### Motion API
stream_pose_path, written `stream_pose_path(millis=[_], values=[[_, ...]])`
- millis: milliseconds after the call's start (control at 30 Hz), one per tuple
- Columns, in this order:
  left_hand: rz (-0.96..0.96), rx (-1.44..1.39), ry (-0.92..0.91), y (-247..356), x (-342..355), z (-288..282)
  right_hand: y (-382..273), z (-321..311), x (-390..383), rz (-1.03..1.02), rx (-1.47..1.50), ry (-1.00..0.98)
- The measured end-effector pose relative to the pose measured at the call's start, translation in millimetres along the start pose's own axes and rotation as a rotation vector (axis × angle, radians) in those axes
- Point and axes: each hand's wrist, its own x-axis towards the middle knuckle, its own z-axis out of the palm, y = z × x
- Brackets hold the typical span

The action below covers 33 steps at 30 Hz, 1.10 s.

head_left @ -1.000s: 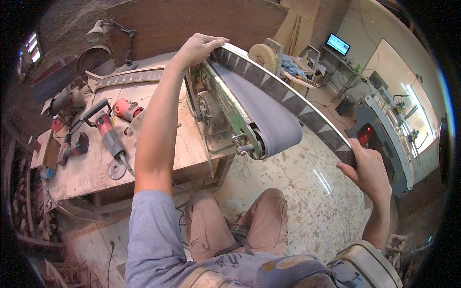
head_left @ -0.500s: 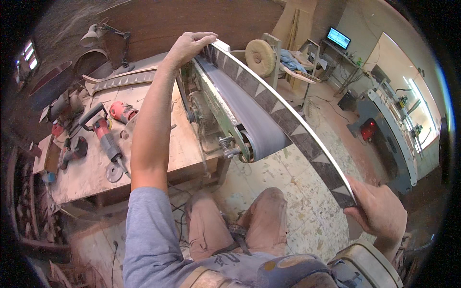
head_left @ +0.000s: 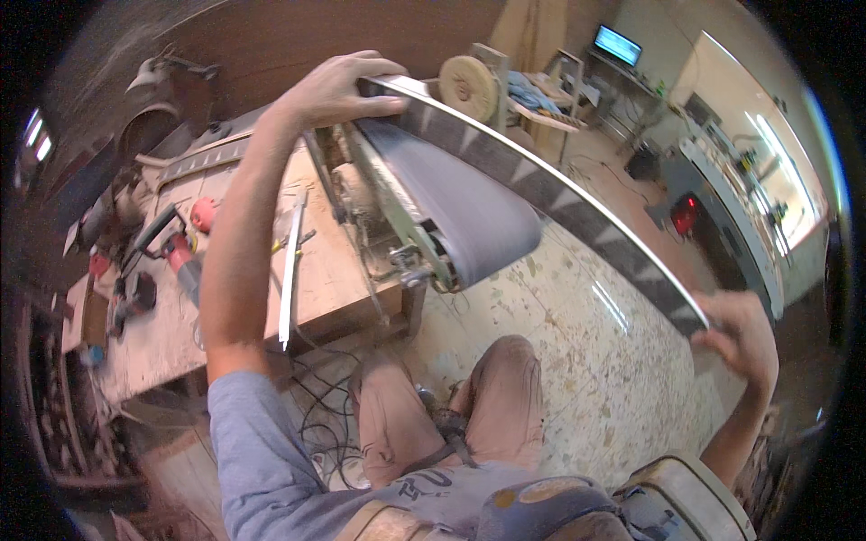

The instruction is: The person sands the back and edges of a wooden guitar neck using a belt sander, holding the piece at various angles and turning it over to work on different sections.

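Observation:
My left hand (head_left: 339, 92) grips the far end of a long, curved dark strip (head_left: 559, 197) with pale triangles and a white edge. My right hand (head_left: 737, 329) is closed on its near end at the right. The strip lies at the far side of a belt sander (head_left: 451, 198), beside its grey, motion-blurred belt; I cannot tell whether they touch. The sander's green frame stands at the edge of a dusty wooden workbench (head_left: 144, 353). A pale straight bar (head_left: 293, 261) lies on the bench, partly near my left forearm.
The bench holds a red-grey power tool (head_left: 182, 263), a cordless drill (head_left: 138, 296) and a lamp (head_left: 149, 77). A yellow buffing wheel (head_left: 466, 90) stands behind. A monitor (head_left: 618, 43) and grey machine (head_left: 726, 230) are at right. Cables (head_left: 325, 424) lie on the floor by my legs.
Both hands still grip the strip. My left hand has shifted leftward; my right hand went down, then rose and moved rightward. The view has shifted, revealing the pale bar beside my forearm.

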Motion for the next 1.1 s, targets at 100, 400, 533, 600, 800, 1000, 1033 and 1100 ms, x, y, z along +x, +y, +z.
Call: stream_pose_path(millis=[100, 400, 533, 600, 800, 1000, 1033, 1100], values=[[-0.036, -0.002, -0.045, -9.7, -1.5, -7.0, 18.3, -3.9, 26.6, 0.055, 0.046, 0.005], [-0.229, -0.065, -0.194, 3.4, 6.1, -19.9, 39.7, -2.3, 70.0, -0.003, 0.058, 0.027], [-0.296, -0.05, -0.172, 0.9, 1.4, -20.7, 48.5, -2.8, 87.6, 0.036, 0.026, 0.017], [-0.284, -0.044, -0.178, -3.3, 1.3, -21.8, 59.0, -2.4, 92.7, 0.025, -0.039, -0.023], [-0.253, 0.029, -0.279, 2.4, 11.0, -25.7, 75.5, -1.1, 93.5, 0.041, -0.15, 0.017], [-0.247, 0.003, -0.297, 18.5, 21.5, -18.0, 121.9, 6.9, 80.3, -0.087, -0.028, 0.151], [-0.214, 0.016, -0.282, 17.0, 22.5, -15.0, 123.4, 6.4, 79.8, -0.096, -0.013, 0.158], [-0.141, 0.042, -0.252, 16.9, 26.7, -9.2, 127.0, 5.9, 76.9, -0.091, 0.038, 0.161]])
